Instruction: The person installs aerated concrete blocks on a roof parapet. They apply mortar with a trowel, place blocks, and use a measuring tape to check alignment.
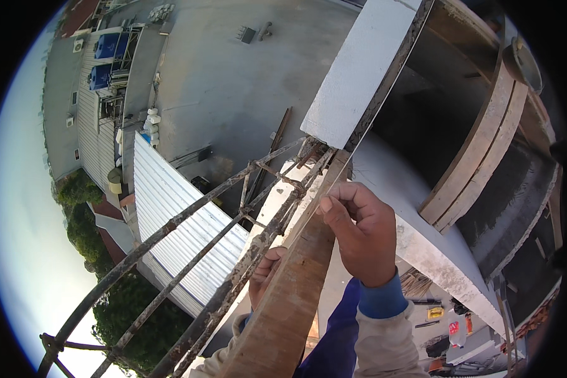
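Observation:
A long wooden board rises from the lower edge toward the end of a white-faced beam. My right hand is closed at the board's right side, thumb and forefinger pressed together near its upper part. Whatever is in that pinch is too small to make out. On the other side, my left hand shows curled fingers against the board's left edge; the board covers part of it, and what it holds is hidden. Tied rebar, crusted with cement, runs beside the left hand up to the beam's end.
Curved wooden formwork stands at the right above a pale wall ledge. Tools and bags, including a yellow item, lie far below. A corrugated metal roof and a grey slab lie below left.

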Motion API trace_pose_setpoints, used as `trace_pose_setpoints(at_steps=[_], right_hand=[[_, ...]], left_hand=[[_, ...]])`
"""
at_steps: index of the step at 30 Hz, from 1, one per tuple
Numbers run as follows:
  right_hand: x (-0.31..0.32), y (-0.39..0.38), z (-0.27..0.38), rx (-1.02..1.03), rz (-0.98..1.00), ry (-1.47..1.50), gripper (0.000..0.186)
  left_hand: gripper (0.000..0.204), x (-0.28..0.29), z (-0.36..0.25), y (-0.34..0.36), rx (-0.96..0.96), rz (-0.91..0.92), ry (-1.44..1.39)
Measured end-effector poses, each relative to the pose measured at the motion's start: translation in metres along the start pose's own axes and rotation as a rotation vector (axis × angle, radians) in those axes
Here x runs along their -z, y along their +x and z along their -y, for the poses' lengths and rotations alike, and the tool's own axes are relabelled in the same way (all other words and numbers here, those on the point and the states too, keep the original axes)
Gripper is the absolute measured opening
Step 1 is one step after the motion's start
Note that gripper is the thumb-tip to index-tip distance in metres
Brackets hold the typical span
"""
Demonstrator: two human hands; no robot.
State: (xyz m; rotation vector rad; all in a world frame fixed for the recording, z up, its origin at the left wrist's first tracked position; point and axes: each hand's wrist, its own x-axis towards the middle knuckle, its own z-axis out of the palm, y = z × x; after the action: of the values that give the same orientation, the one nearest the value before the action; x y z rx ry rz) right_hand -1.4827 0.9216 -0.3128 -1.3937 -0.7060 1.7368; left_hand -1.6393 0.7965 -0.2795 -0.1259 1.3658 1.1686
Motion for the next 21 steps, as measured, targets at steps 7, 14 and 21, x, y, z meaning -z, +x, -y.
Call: trace_pose_setpoints(at_steps=[7, 14, 21], right_hand=[[-0.007, -0.005, 0.0, 0.041, 0.047, -0.106, 0.015], [0.003, -0.016, -0.012, 0.099, 0.076, -0.093, 0.015], [0.004, -0.075, -0.053, -0.308, -0.354, 0.153, 0.017]], left_hand=[[0.028, 0.023, 0.015, 0.002, -0.038, 0.093, 0.037], [0.017, 0.018, 0.02, -0.013, -0.07, -0.057, 0.06], [0.01, 0.028, 0.023, -0.02, -0.077, 0.01, 0.051]])
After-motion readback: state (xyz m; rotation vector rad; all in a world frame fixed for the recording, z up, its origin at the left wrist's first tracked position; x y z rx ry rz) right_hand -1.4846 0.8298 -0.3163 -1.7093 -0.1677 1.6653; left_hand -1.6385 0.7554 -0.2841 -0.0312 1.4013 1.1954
